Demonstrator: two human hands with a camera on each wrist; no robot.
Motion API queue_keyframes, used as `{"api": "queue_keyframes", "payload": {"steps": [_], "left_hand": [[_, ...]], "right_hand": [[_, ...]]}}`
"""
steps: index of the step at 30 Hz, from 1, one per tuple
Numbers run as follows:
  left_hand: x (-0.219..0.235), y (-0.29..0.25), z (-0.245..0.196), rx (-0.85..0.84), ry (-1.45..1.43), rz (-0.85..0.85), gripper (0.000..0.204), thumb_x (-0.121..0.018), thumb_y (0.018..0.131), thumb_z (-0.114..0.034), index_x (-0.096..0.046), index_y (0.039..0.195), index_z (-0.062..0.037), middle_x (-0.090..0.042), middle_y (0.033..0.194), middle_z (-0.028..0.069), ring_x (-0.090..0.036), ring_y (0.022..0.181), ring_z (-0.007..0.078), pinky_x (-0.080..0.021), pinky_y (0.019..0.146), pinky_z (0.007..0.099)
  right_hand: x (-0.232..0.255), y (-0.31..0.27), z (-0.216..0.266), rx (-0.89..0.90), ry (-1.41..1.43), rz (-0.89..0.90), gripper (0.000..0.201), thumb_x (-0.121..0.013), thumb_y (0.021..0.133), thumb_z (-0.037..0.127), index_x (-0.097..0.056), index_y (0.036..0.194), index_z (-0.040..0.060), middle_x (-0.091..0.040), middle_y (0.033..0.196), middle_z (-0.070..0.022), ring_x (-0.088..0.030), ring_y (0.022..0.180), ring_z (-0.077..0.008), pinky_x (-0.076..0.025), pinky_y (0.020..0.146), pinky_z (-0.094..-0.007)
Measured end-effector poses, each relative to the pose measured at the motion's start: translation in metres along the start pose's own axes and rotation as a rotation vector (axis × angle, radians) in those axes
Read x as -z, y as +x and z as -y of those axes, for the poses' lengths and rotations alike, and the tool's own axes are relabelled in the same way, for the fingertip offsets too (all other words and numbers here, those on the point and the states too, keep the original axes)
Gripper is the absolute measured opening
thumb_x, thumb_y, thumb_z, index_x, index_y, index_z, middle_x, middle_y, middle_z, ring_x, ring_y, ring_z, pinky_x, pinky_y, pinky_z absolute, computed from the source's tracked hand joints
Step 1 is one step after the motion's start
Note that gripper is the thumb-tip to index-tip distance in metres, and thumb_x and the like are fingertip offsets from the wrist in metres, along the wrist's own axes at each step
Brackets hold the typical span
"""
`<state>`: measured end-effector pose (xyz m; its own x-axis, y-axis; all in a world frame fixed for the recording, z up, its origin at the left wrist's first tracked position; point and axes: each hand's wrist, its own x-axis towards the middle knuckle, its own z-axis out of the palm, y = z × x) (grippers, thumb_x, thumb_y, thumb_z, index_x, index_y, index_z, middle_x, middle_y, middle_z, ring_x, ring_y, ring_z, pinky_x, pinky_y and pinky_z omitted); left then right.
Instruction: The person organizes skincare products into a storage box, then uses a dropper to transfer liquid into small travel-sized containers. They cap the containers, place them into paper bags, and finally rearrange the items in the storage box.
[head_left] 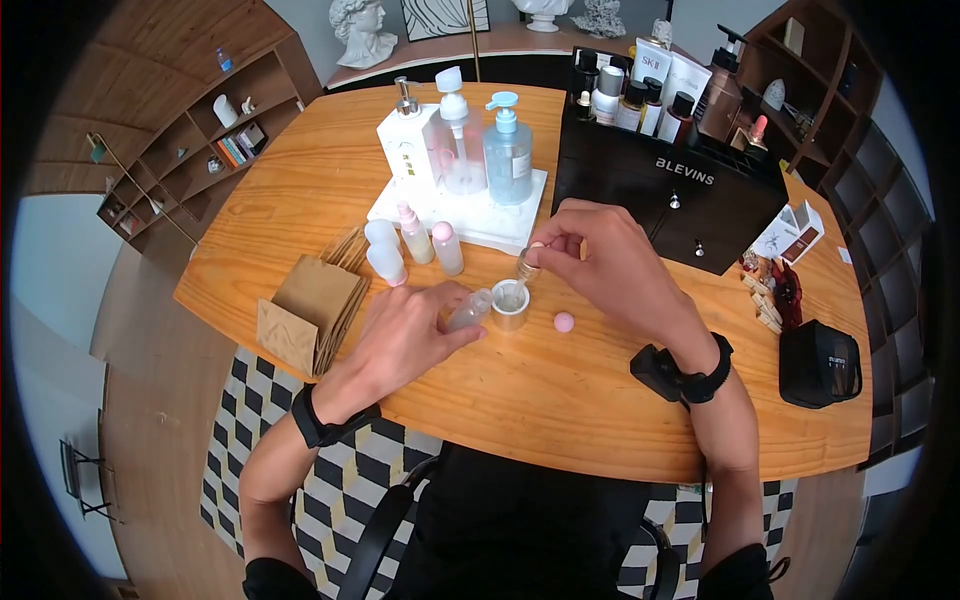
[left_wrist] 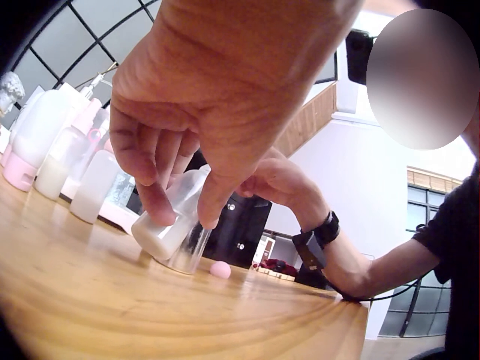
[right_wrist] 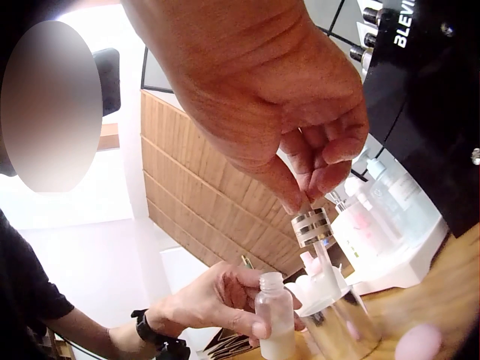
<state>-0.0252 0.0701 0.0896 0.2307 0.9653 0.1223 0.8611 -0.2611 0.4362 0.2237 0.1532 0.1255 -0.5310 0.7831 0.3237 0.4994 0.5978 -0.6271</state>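
My left hand (head_left: 410,330) grips a small translucent bottle (head_left: 468,311), tilted in the head view, its neck uncovered in the right wrist view (right_wrist: 271,282). Thumb and fingers of my right hand (head_left: 615,265) pinch a banded gold and silver cap (right_wrist: 311,226). From that cap a thin clear stem (right_wrist: 323,257) points down at a small cup (head_left: 510,318) with a white rim; whether its tip touches anything inside, I cannot tell. The cup stands on the wooden table beside the bottle. A pink ball-shaped cap (head_left: 564,322) lies right of the cup.
Behind the cup are small pink-capped bottles (head_left: 447,250) and a white tray (head_left: 520,232) holding pump bottles. Folded brown paper bags (head_left: 318,300) lie left. A black cosmetics case (head_left: 640,190) stands back right; a black pouch (head_left: 820,365) sits near the right edge.
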Motion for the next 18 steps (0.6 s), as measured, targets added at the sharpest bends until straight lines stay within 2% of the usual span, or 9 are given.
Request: {"api": "queue_keyframes", "payload": {"steps": [18], "left_hand": [[-0.0025,0.0015,0.0007,0.009,-0.007,0.008,0.051,-0.089,0.087,-0.033,-0.077,0.121,0.0018,-0.076,0.076,0.0181,-0.076,0.066,0.0251,-0.059,0.064,0.0366]], "right_hand": [[0.0023,-0.0012,-0.0008,0.018,-0.008,-0.011,0.019,-0.081,0.092,0.018,-0.081,0.097,-0.0005,-0.074,0.086,-0.0133,-0.071,0.074,-0.0244,-0.055,0.069,-0.0370]]}}
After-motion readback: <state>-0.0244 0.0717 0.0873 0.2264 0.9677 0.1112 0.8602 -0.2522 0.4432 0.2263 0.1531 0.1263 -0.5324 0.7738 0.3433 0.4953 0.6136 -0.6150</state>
